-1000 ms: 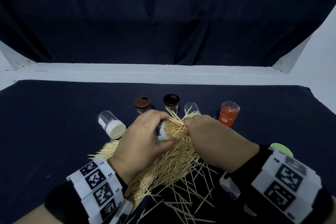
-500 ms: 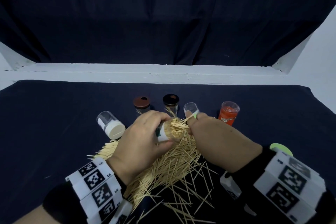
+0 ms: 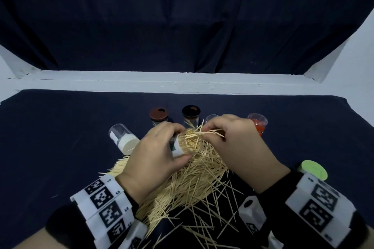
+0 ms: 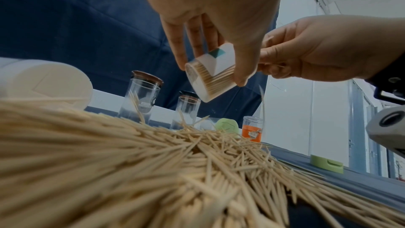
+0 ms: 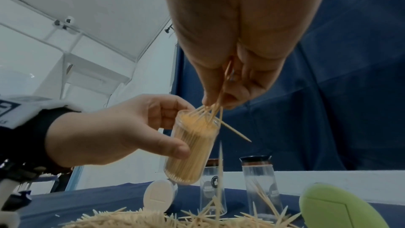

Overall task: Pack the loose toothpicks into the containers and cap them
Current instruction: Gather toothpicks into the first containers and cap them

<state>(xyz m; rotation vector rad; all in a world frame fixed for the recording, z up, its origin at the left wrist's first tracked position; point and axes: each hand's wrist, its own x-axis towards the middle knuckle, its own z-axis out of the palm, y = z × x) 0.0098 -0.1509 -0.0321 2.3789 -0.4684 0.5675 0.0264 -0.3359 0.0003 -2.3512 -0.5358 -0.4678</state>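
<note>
Nearly full clear container [image 3: 183, 143] at frame centre, tilted, mouth toward the right, gripped round its wall by the left hand [image 3: 155, 155]. Pinched in the right hand [image 3: 232, 143]: a few toothpicks [image 3: 210, 132], tips at the mouth, some splaying past the rim. Best done by aligning the tips parallel with those packed inside, feeding into the remaining gap, tilting mouth-up and tapping to settle. Below, on the table [image 3: 60, 147], the loose pile [image 3: 192, 184]; green cap [image 3: 312, 169] at lower right.
</note>
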